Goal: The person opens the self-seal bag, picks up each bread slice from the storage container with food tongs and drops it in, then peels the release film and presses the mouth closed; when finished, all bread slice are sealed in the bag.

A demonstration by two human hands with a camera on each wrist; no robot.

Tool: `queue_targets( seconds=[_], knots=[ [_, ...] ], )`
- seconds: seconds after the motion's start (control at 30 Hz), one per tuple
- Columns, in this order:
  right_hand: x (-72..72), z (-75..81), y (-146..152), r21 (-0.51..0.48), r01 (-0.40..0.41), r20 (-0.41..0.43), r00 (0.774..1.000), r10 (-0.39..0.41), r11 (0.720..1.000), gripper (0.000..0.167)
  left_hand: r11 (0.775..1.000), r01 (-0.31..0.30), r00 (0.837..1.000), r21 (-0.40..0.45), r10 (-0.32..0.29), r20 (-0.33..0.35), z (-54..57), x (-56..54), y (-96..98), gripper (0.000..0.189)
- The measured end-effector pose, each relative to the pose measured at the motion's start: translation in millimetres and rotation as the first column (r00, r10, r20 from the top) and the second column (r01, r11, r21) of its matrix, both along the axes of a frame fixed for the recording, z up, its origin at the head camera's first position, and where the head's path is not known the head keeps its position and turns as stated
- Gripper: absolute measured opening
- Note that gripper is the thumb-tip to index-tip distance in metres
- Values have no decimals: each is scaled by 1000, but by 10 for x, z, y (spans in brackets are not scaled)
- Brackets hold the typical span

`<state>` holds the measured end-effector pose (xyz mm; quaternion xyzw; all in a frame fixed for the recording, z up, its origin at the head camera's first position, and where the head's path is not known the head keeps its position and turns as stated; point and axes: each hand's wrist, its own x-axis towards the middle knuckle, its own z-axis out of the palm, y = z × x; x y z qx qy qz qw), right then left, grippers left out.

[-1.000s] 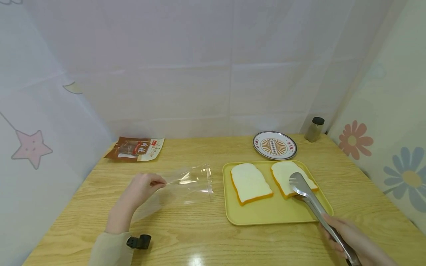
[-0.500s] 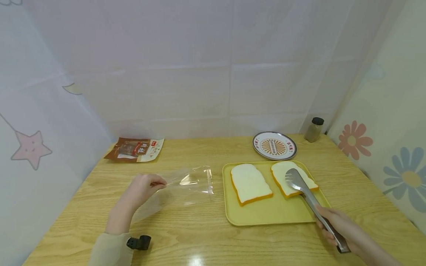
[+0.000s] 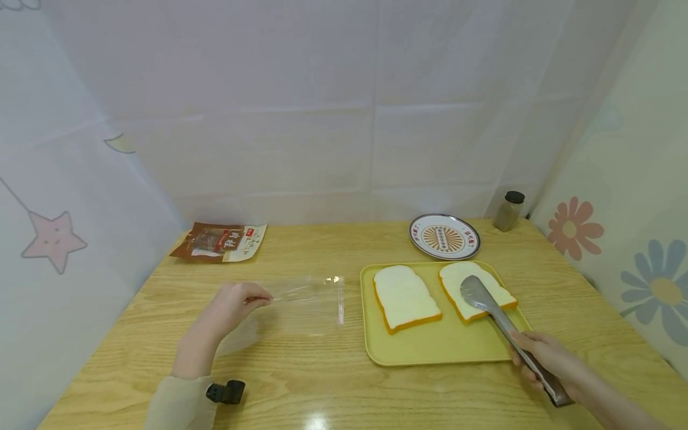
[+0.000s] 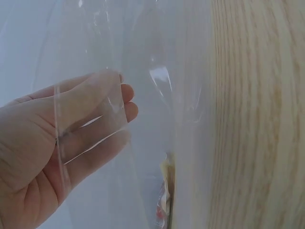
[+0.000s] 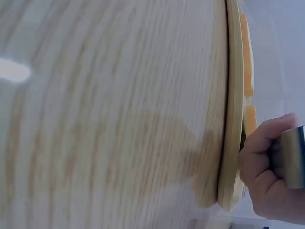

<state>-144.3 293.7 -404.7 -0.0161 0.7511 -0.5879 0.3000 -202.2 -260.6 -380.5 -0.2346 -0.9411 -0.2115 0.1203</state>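
Observation:
My left hand pinches a clear plastic bag between thumb and fingers. The bag lies toward the tray, its strip-edged end on the right; in the left wrist view its film spreads over the fingers. My right hand grips metal tongs by the handles. One tong head lies over the top of the right bread slice, the lower arm hidden beneath it. A second bread slice rests flat beside it on the yellow tray. In the right wrist view, the right hand is beside the tray's rim.
Behind the tray sits a round printed plate. A small dark-lidded jar stands at the back right. On the back left of the wooden table lies a brown and cream food packet. Cloth walls close in the back and sides.
The right hand and tongs have moved forward and left, the tong head reaching farther over the right bread slice. The bag's film has sagged flatter; the left hand stays nearly in place.

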Motion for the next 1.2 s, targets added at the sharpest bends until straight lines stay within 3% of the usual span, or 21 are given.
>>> queue_targets(
  seconds=[0.27, 0.53, 0.83, 1.2],
  knots=[
    [-11, 10, 58, 11, 8, -1, 1000, -8, 1000, 35, 1000, -23, 1000, -14, 23, -4, -4, 4, -14, 11],
    [-47, 191, 180, 75, 46, -51, 998, -42, 996, 35, 998, -64, 997, -15, 64, -34, -11, -4, 7, 8],
    [-149, 455, 159, 123, -8, -60, 998, 15, 992, 41, 994, -104, 994, -21, 104, -16, -27, 1, 23, 6],
    [-366, 624, -315, 110, -154, -85, 983, 164, 982, 40, 995, -101, 995, -27, 101, -9, -36, -3, 27, 7]
  ],
)
